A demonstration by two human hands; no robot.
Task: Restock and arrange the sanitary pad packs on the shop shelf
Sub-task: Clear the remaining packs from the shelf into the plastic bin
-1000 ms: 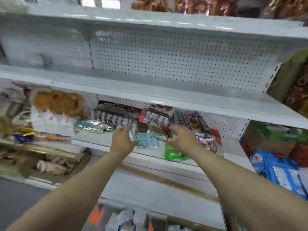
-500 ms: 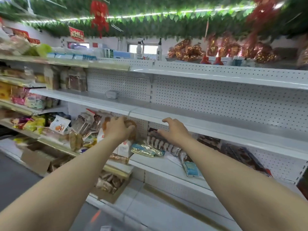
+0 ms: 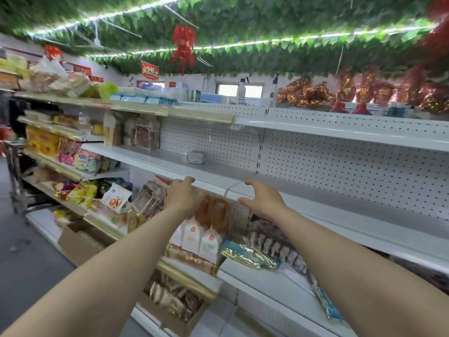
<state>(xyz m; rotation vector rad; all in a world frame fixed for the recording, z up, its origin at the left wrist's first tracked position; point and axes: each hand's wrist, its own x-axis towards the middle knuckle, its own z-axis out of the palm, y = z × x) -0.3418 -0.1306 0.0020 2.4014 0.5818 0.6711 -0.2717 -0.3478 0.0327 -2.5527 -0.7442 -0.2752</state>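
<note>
My left hand (image 3: 182, 196) and my right hand (image 3: 263, 201) are both raised in front of the front edge of the bare white middle shelf (image 3: 218, 177). Their fingers are relaxed and hold nothing. Below them the lower shelf (image 3: 267, 278) carries snack bags, and a light-blue pack (image 3: 328, 305) lies at its right end. Pale blue and white packs (image 3: 145, 99) stand in a row on the top shelf at the left. I cannot tell from here which of these are sanitary pads.
A small white device (image 3: 196, 156) sits at the back of the middle shelf. White bread bags (image 3: 201, 239) stand just under my hands. Cardboard boxes (image 3: 80, 242) of goods rest on the bottom shelf. The aisle floor (image 3: 21, 263) lies to the left.
A second ago both hands were on a light-blue pack down on the lower shelf. They have let go and risen to the middle shelf's edge, and my view has tilted up and left.
</note>
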